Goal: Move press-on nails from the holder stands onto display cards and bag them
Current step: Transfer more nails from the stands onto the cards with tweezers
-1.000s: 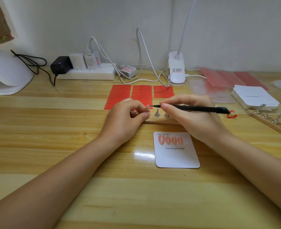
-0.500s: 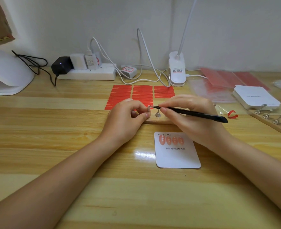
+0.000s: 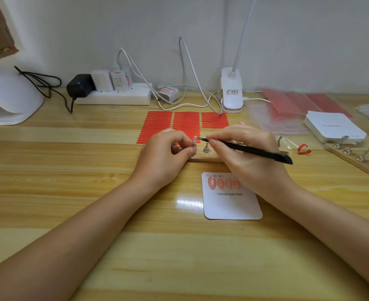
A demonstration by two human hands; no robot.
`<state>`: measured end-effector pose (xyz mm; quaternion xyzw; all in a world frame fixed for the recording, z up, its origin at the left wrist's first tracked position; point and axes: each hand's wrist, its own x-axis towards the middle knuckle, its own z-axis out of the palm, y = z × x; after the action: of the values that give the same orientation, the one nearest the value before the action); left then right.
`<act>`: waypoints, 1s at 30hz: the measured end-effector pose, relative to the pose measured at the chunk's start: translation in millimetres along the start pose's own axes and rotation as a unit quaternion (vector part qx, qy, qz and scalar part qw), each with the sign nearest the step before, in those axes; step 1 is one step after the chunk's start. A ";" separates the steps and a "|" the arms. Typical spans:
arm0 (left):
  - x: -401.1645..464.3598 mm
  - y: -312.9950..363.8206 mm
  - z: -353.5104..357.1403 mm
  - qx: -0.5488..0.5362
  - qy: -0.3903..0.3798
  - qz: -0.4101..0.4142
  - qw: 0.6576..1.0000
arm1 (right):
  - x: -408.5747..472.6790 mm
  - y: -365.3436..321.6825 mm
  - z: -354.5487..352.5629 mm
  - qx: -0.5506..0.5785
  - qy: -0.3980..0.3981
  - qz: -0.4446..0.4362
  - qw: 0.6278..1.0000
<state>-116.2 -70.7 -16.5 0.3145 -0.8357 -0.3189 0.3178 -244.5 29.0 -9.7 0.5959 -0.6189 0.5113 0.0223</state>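
Two hands meet over the wooden holder stand (image 3: 203, 157) at mid-table. The left hand (image 3: 165, 157) pinches a pale press-on nail (image 3: 194, 140) between thumb and forefinger, the nail standing roughly upright at the fingertips. The right hand (image 3: 250, 157) grips black tweezers (image 3: 244, 148), whose long axis runs from near right to far left, the tip touching the nail. One metal peg (image 3: 206, 148) stands bare on the stand just right of the nail. Nearer, the white display card (image 3: 231, 205) carries four orange nails (image 3: 224, 183) in a row, tips pointing near. Far right lie clear bags (image 3: 272, 118), a stack of cards (image 3: 334, 129) and another stand (image 3: 357, 158).
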 end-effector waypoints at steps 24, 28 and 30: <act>1.4 -1.6 0.0 0.007 -0.004 0.018 1.000 | -5.7 -1.4 8.0 -0.051 0.019 -0.010 0.998; 1.7 -0.8 -0.4 0.007 -0.005 0.019 1.000 | -6.9 0.0 10.7 -0.061 0.033 -0.019 0.997; 1.6 -0.2 -0.8 0.008 -0.006 0.018 1.000 | -6.4 0.9 10.8 -0.072 0.025 -0.028 0.997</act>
<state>-116.5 -72.2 -15.6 0.2997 -0.8457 -0.3084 0.3161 -237.0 26.2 -19.5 0.5968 -0.6364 0.4794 0.0951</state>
